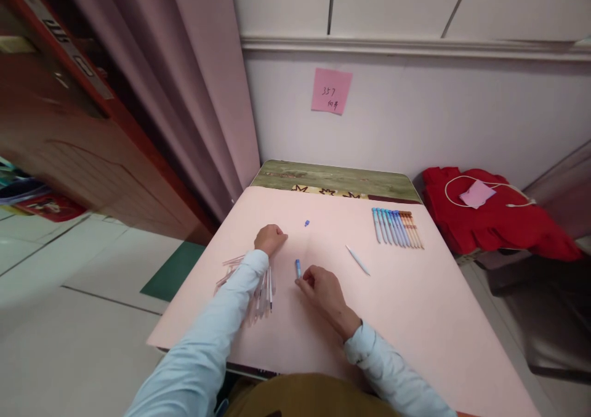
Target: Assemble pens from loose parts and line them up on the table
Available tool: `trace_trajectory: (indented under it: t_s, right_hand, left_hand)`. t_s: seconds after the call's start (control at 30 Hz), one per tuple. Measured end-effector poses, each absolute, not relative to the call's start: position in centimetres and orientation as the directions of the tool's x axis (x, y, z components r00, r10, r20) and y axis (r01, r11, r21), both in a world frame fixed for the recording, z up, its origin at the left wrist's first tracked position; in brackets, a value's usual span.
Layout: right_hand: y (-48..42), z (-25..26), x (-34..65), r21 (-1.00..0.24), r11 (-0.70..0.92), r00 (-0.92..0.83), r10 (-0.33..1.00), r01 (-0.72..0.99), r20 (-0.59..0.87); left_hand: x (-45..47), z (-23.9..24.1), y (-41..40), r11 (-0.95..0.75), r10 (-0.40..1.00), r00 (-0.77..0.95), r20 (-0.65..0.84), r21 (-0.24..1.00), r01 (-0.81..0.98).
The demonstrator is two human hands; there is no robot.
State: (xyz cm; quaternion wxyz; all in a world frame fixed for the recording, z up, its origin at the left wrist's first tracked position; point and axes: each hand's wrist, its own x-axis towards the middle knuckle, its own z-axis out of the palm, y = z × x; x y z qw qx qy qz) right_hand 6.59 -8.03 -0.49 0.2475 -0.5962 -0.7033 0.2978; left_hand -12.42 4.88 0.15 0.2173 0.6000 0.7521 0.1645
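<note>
My right hand (pixel 324 292) is closed, with thumb and finger at the lower end of a short blue pen piece (pixel 298 267) over the table's middle. Farther left, my left hand (pixel 271 239) is curled with its fingertips together; whatever they hold, if anything, is hidden. Below and partly behind my left forearm lies a loose pile of thin pen refills and clear pen parts (pixel 263 297). A small dark-blue clip-like piece (pixel 307 223) rests beyond both hands. To the right of them a pale blue pen barrel with a pointed end (pixel 357 260) lies slanted.
A row of blue, purple and brown-orange pens (pixel 397 227) lies at the table's far right. Pale pink sheeting covers the table (pixel 415 318). Beyond it are a wall with a pink note (pixel 331 90) and, at right, red cloth (pixel 489 226) with a white cable. Curtain and door stand left.
</note>
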Motion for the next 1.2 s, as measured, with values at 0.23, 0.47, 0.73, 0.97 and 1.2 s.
trace_trajectory:
  t_s: [0.23,0.47,0.73,0.97,1.2]
  right_hand:
    - [-7.8,-1.2,7.7,-0.726,0.07,-0.12,0.993,0.684,-0.017]
    - [-8.1,-2.4,8.2,-0.748,0.081,-0.107,0.994,0.658,0.013]
    - [-7.8,-2.1,8.5,-0.747,0.093,-0.116,0.993,0.658,0.022]
    - [1.4,-0.2,8.5,-0.478,0.264,-0.204,0.963,0.837,0.175]
    - [7.0,-1.2,6.3,-0.371,0.411,-0.382,0.911,0.833,0.152]
  left_hand:
    - [-12.0,-0.1,6.6,0.205,0.978,-0.192,-0.076,0.452,0.868]
    - [-11.4,0.4,7.6,0.094,0.995,-0.07,-0.072,0.429,0.898]
    - [-10.6,0.2,7.8,0.09,0.994,-0.059,-0.097,0.37,0.925]
    - [-10.2,-0.1,6.2,0.061,0.993,-0.021,-0.115,0.361,0.93]
    - [-9.3,0.1,3.3,0.046,0.991,0.008,-0.132,0.398,0.916]
